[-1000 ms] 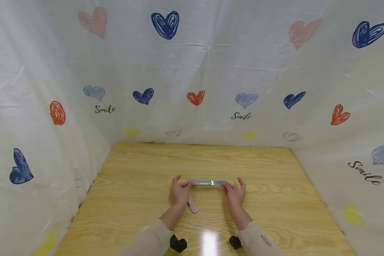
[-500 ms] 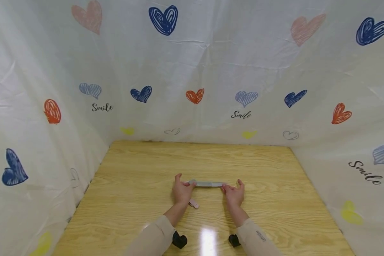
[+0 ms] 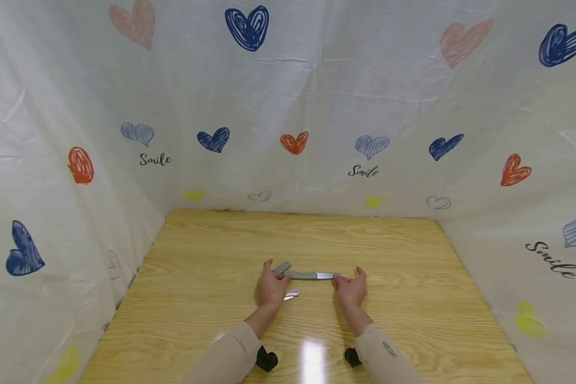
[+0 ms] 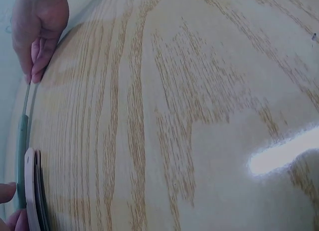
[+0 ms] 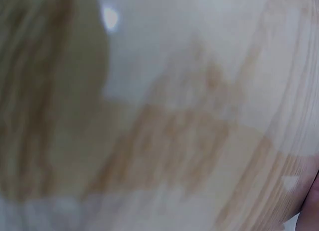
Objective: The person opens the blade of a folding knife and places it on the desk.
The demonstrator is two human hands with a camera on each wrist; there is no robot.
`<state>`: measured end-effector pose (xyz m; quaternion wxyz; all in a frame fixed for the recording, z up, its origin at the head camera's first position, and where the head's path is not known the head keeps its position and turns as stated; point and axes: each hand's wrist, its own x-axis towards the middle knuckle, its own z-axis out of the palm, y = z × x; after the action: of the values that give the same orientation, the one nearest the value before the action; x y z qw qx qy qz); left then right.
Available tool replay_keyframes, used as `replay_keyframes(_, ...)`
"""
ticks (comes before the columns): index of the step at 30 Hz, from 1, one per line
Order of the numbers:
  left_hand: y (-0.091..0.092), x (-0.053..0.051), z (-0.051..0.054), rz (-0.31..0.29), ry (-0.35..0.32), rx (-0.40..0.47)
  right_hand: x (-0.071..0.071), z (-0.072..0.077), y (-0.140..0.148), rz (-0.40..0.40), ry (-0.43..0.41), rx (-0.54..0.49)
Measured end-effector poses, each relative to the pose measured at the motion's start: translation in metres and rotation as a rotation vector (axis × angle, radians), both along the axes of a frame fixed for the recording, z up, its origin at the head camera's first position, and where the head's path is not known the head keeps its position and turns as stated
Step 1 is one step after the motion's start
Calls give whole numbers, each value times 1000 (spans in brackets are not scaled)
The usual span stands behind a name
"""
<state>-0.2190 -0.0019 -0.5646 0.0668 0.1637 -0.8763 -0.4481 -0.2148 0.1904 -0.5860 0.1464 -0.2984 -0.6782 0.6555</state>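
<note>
A folding knife with a pale green handle (image 3: pixel 303 276) lies level between the two hands, its shiny blade (image 3: pixel 325 276) out to the right. My left hand (image 3: pixel 271 287) pinches the handle near its left end. At the blade's far end, my right hand (image 3: pixel 351 290) pinches the tip. A short green piece (image 3: pixel 283 268) slants up behind the left fingers; whether it joins the knife I cannot tell. A pink-handled piece (image 3: pixel 292 294) with a metal part shows beside the left hand, and also in the left wrist view, close to the green handle (image 4: pixel 22 146).
The light wooden table (image 3: pixel 389 250) reaches back to a white curtain (image 3: pixel 317 101) printed with hearts. A black piece (image 3: pixel 267 360) shows by the left sleeve and another black piece (image 3: pixel 352 357) by the right. Light glares on the table near the front.
The green piece behind the left fingers has swung up into view. The pink piece has turned from slanting downward to nearly level and moved farther back. Both hands keep their pinches.
</note>
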Motion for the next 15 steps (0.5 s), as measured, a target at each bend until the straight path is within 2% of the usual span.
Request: replay_keyframes(15, -2, 0, -1, -6, 1, -27, 1, 3, 2, 30, -47, 87)
